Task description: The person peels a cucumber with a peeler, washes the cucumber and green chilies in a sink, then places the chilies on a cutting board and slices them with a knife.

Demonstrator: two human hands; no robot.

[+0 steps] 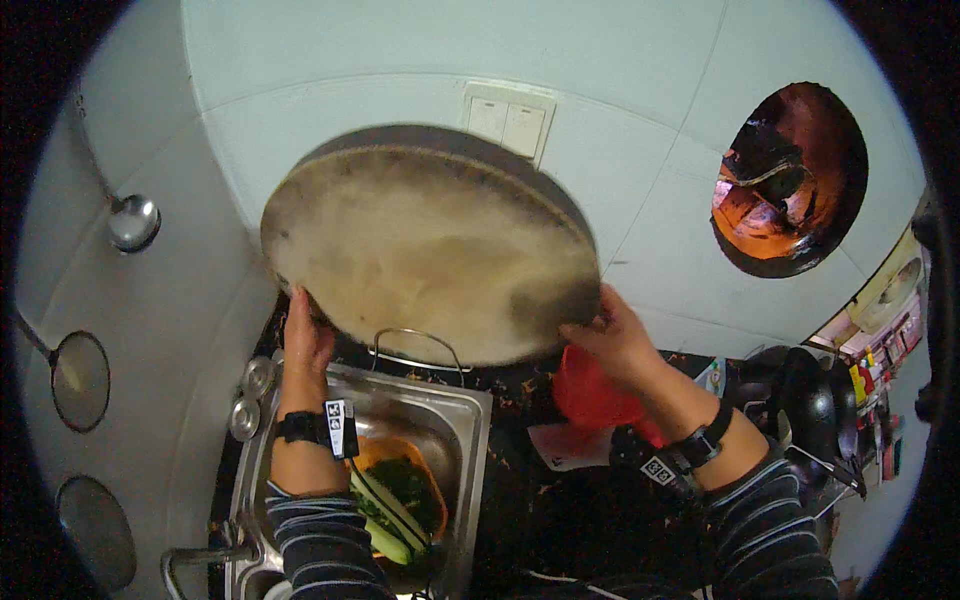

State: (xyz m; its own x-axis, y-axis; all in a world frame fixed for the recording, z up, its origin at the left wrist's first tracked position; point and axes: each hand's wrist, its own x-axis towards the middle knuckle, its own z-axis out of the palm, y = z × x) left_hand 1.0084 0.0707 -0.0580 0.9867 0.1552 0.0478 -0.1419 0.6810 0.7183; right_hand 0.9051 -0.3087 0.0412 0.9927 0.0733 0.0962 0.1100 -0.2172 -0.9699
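Note:
A large, round, thick board [435, 255], tan on its face and darker at its rim, is held up on edge in front of the tiled wall. My left hand [306, 330] grips its lower left edge. At its lower right edge, my right hand [611, 330] holds it with fingers around the rim. A thin metal wire rack [455, 349] stands at the board's bottom edge; whether the board rests in it, I cannot tell.
Below lies a steel sink [480, 435] with an orange basket [444, 502] of leafy greens and long green vegetables. A faucet [202, 555] is at lower left. On the dark counter sit a red plastic item [592, 390] and black pans [810, 397]. Ladles and strainers hang left.

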